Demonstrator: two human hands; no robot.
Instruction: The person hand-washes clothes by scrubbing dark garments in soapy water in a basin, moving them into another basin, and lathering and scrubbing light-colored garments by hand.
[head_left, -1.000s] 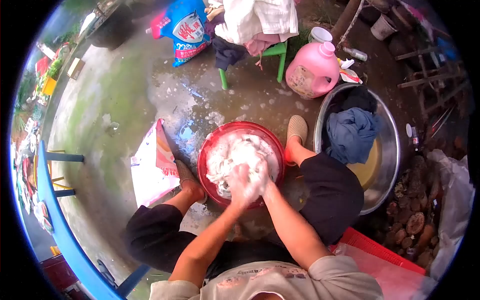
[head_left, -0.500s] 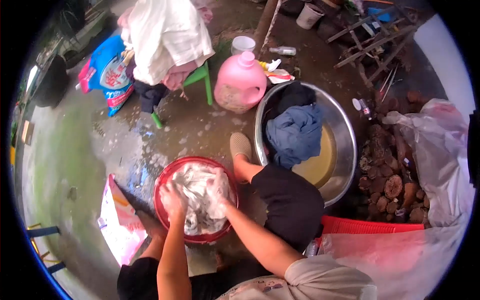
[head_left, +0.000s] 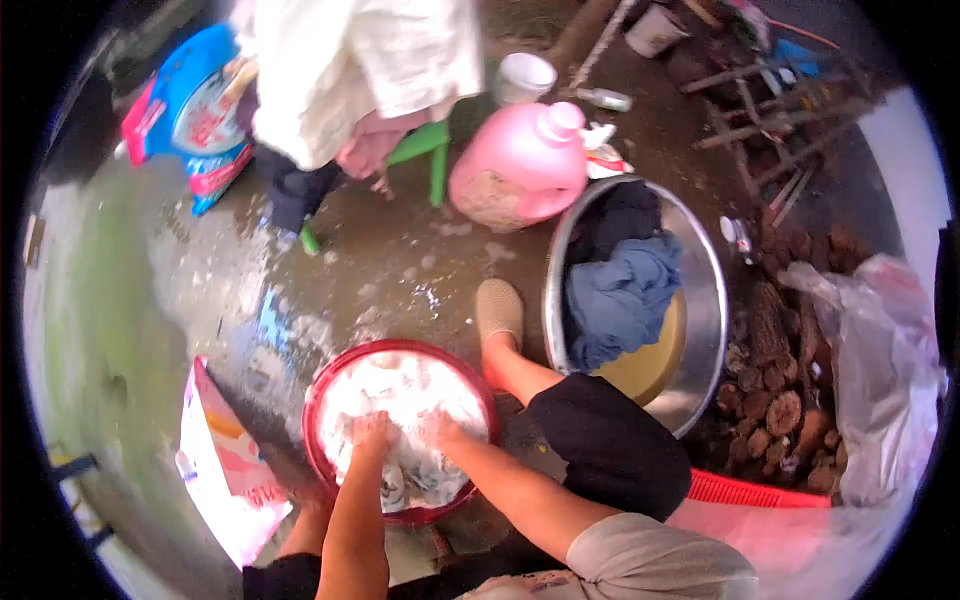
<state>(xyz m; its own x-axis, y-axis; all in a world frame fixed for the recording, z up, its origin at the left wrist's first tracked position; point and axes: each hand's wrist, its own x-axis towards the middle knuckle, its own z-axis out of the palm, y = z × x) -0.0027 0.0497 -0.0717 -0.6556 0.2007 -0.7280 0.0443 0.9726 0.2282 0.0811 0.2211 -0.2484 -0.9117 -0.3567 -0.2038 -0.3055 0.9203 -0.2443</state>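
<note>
Foamy water and a soaked white cloth with dark markings (head_left: 400,490) fill a red basin (head_left: 312,440) on the wet ground. My left hand (head_left: 372,432) is pushed down into the cloth, its fingers curled and partly covered by suds. Close by on the right, my right hand (head_left: 436,430) also grips the cloth, fingertips sunk in the foam. Thick white suds cover the far half of the basin.
A metal tub (head_left: 708,350) at right holds a blue garment (head_left: 625,300), dark cloth and yellowish water. A pink jug (head_left: 520,165), a stool piled with clothes (head_left: 360,70), a blue detergent bag (head_left: 205,120), a pink-white bag (head_left: 225,460) and chopped wood (head_left: 780,400) surround me.
Both hands have moved closer together and pressed lower into the basin. More white foam shows on top, and less of the cloth is visible. The camera view has shifted.
</note>
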